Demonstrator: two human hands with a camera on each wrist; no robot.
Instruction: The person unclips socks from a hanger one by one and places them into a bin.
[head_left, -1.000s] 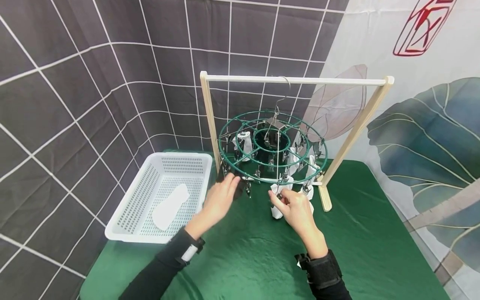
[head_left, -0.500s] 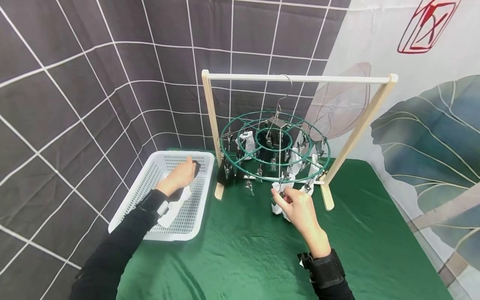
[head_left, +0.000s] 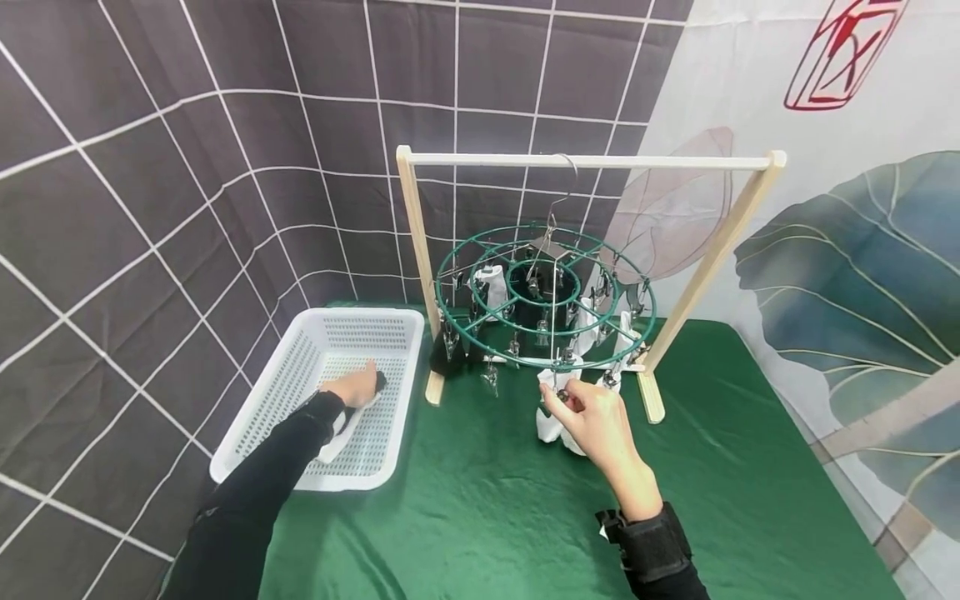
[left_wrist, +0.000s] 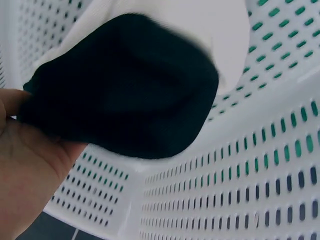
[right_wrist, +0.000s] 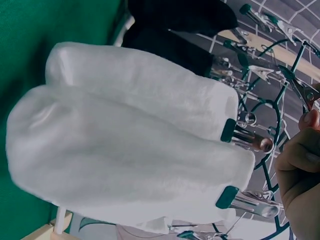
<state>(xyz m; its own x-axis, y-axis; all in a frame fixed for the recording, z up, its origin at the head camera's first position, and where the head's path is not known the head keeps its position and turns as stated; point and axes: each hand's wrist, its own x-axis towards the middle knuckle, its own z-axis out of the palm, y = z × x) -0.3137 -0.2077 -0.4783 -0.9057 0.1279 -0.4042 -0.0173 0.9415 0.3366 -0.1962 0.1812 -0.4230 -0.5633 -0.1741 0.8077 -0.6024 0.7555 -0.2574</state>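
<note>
My left hand (head_left: 354,388) is inside the basket (head_left: 408,400). In the left wrist view, the fingers of that hand (left_wrist: 30,165) grip one end of a black sock (left_wrist: 125,90), which lies over a white sock (left_wrist: 220,45). My right hand (head_left: 600,427) is at the near edge of the green round hanger (head_left: 495,346); in the right wrist view this hand (right_wrist: 302,170) pinches a metal clip (right_wrist: 304,92). Two white socks (right_wrist: 125,145) hang from clips beside it, with black socks (right_wrist: 175,55) beyond them.
A wooden stand (head_left: 420,225) with a white bar (head_left: 480,159) holds the hanger by its hook. More white cloth (head_left: 492,287) hangs farther back on it. The basket is left of the stand, on a green cloth (head_left: 465,517).
My left hand has moved left from the hanger and down into the basket, with a dark sock in it. My right hand has stayed at the clip on the hanger's near edge.
</note>
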